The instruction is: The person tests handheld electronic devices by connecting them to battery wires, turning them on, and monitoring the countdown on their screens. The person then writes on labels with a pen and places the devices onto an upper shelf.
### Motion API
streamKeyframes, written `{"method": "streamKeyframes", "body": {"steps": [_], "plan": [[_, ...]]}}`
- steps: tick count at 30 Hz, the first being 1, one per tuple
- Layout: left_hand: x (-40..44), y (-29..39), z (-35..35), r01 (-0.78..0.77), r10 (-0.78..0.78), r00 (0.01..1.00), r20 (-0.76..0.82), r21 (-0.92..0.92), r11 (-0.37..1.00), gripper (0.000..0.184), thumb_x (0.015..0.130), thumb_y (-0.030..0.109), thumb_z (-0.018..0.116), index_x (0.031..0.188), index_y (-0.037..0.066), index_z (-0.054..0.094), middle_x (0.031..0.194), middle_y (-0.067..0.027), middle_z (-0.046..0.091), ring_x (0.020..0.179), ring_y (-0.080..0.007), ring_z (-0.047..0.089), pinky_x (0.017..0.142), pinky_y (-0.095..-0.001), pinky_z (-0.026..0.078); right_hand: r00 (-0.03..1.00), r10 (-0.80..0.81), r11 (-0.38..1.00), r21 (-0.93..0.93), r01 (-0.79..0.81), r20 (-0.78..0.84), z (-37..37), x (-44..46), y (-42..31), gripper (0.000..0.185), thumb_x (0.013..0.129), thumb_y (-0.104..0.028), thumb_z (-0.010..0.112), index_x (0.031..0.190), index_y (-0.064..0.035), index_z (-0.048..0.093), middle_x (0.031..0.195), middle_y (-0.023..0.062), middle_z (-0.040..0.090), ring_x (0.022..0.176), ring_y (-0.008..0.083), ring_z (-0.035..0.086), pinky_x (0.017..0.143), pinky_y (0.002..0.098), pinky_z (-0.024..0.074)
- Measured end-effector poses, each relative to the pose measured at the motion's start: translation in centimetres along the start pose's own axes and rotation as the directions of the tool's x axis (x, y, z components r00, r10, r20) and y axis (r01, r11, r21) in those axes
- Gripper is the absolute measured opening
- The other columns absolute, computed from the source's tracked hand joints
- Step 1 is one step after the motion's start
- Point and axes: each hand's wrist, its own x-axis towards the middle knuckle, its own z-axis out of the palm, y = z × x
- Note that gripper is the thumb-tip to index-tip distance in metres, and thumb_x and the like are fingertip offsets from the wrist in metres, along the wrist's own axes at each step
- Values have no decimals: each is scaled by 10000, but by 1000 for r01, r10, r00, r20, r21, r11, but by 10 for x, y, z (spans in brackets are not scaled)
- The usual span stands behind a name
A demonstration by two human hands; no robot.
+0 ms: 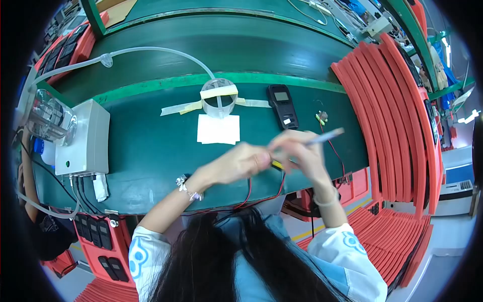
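My left hand [245,161] is closed over the green bench, its fingertips meeting those of my right hand. What it pinches is mostly hidden. A small yellow and black piece [277,164] shows between the two hands, close to red wires [282,185] that run down to the bench's front edge. My right hand [301,151], smeared by motion, is closed with a slim pale pen-like stick [327,136] sticking out to the right. Just beyond the hands lie a white paper [218,129] and a black handheld meter [283,106] with a small screen.
A clear round chamber [227,106] is taped to the green bench [146,151], with a hose [146,49] running left. A white box [88,136] and glass jar [48,118] stand left. Red trays [382,116] are stacked right. Another person's arm [25,166] shows far left.
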Motion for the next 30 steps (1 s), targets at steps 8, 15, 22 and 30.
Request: {"method": "streamKeyframes", "body": {"steps": [8,15,22,30], "plan": [[-4,35,-9,101,-129,975,-180,-157,982,345,998,345,416,854,38,483,663,-6,469,537,-83,461,503,-238,401,764,-585,728,-590,348,-272,-78,-42,-36,203,974,-136,432,1038,35,520,836,152,653,622,116,602,567,226,485],[21,39,16,-9,47,952,-301,127,992,232,960,197,503,1034,4,610,783,-40,653,636,-79,532,565,-217,428,602,-775,420,-869,263,-192,-21,24,21,253,825,177,453,1001,15,537,1131,166,631,973,261,627,839,307,485],[19,40,30,20,-14,960,-281,16,1000,259,982,208,471,1056,-1,605,727,-5,589,598,-53,454,554,-201,394,334,-936,197,-952,235,-112,-3,33,24,186,811,141,482,943,16,522,1102,185,619,988,303,581,836,353,452],[18,33,47,-71,11,971,-240,-245,967,218,999,251,454,996,35,484,715,18,465,643,-38,383,560,-185,296,243,-959,242,-867,435,-146,9,31,33,253,685,87,584,896,-35,515,999,124,612,974,310,542,813,390,415]]}}
